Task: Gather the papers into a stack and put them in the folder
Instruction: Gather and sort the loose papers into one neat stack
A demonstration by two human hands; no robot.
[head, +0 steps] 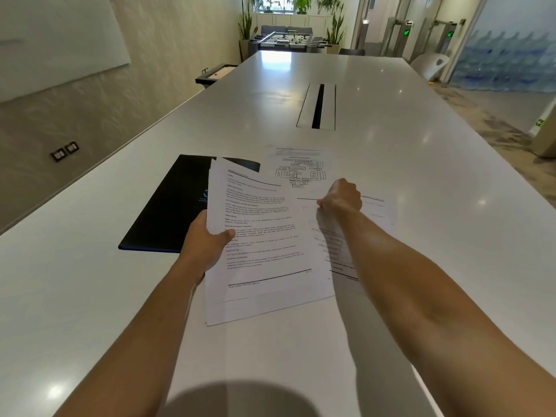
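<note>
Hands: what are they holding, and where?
The left hand holds a stack of papers by its left edge, thumb on top. The right hand pinches the edge of a loose sheet lying on the table.

- My left hand (pixel 207 239) holds a sheaf of papers (pixel 264 236) above the table (pixel 421 176); the sheaf hides part of the black folder (pixel 174 206) from me.
- My right hand (pixel 341 197) pinches a sheet (pixel 376 212) lying flat; my forearm crosses over it.
- A diagram sheet (pixel 301 167) lies flat just beyond my right hand.
- Farther out, the cable hatch (pixel 317 106) sits in the tabletop with bare surface around it.
- Bare tabletop runs to my right and near my body.
</note>
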